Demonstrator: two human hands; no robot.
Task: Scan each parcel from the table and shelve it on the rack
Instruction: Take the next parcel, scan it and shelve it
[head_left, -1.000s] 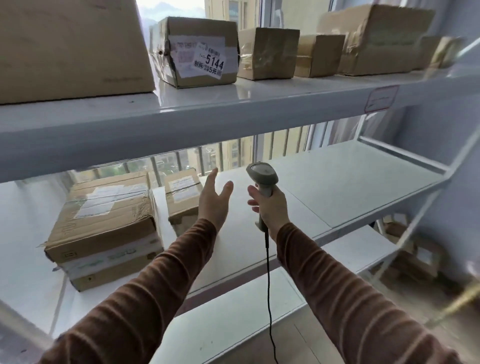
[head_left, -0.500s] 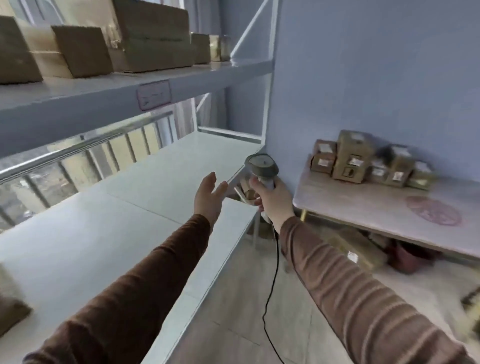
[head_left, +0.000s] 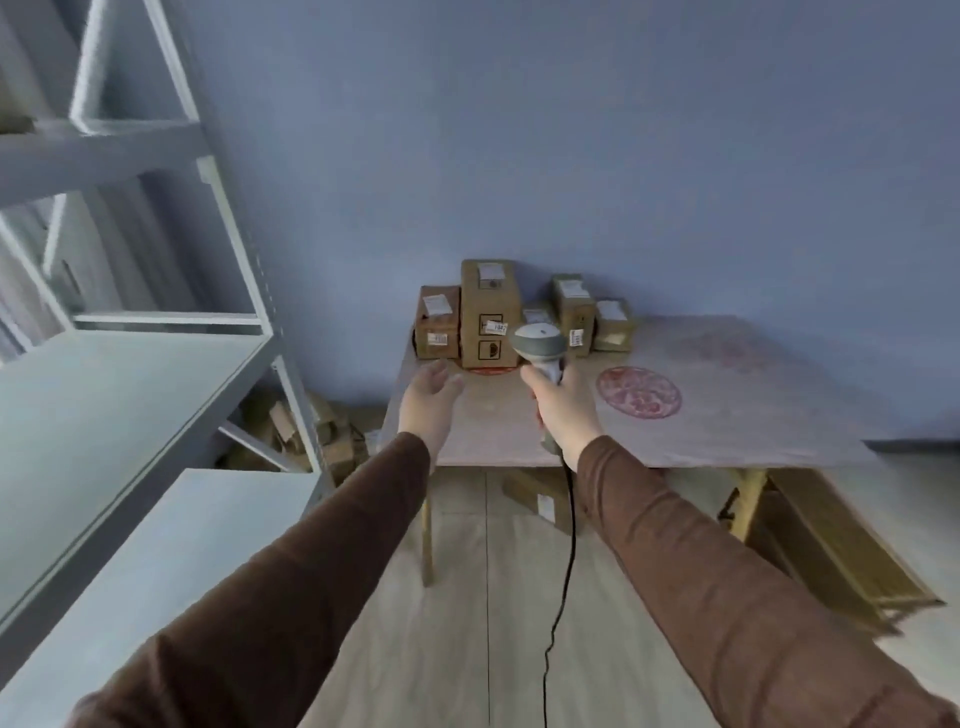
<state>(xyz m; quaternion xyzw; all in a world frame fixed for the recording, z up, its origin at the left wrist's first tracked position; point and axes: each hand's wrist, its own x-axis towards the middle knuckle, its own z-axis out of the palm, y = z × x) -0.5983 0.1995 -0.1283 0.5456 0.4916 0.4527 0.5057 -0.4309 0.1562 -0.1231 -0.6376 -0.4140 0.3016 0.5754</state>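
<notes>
Several cardboard parcels with white labels stand in a row at the far left of the table (head_left: 737, 415), against the blue wall: a tall box (head_left: 490, 312), a shorter box (head_left: 439, 330) to its left, and smaller ones (head_left: 574, 312) to its right. My right hand (head_left: 563, 408) grips a grey corded barcode scanner (head_left: 538, 347), its head in front of the parcels. My left hand (head_left: 431, 402) is empty, fingers apart, stretched out over the table's near left corner, short of the shorter box. The white rack (head_left: 124, 395) stands at the left with bare shelves.
A red round print (head_left: 639, 392) marks the tabletop. Under the table lie a box (head_left: 540, 501) and a flat wooden frame (head_left: 841, 545). More cardboard is heaped on the floor (head_left: 311, 431) between rack and table. The scanner cable (head_left: 563, 571) hangs down to the floor.
My view has swung right, from the rack's shelved parcels to the table. Both hands kept their pose and now reach toward the parcels on the table.
</notes>
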